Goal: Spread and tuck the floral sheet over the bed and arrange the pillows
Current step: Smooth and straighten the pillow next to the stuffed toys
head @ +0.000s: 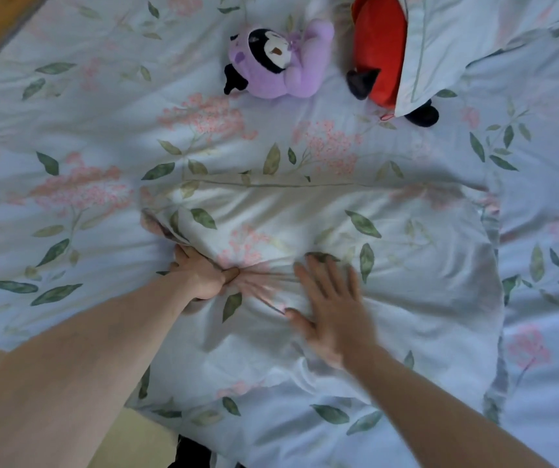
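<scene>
Where the floral sheet [79,136] covers the bed, it shows a pale blue-white ground printed with pink flower clusters and green and olive leaves, with soft wrinkles across its surface. 1 pillow [322,231] in a matching floral case lies on the sheet at the centre of the view, near the bed edge closest to the person. Its long axis runs left to right across the picture, and a thin green piping line marks its far side. A 2nd pillow [447,38] in the same fabric sits at the top right, with one corner pointing down toward the centre.

The left hand [200,275] is clenched on a bunch of the pillow case at the pillow's left side, and creases radiate from the grip. The right hand [332,309] lies open and flat on the pillow, fingers spread and pointing away from the person; its outline is motion-blurred.

A purple plush toy [278,62] with a black and white face lies on the sheet beyond the pillow. A red plush toy [376,49] lies just beside it, partly under the 2nd pillow. No brand, label or writing can be read.
</scene>
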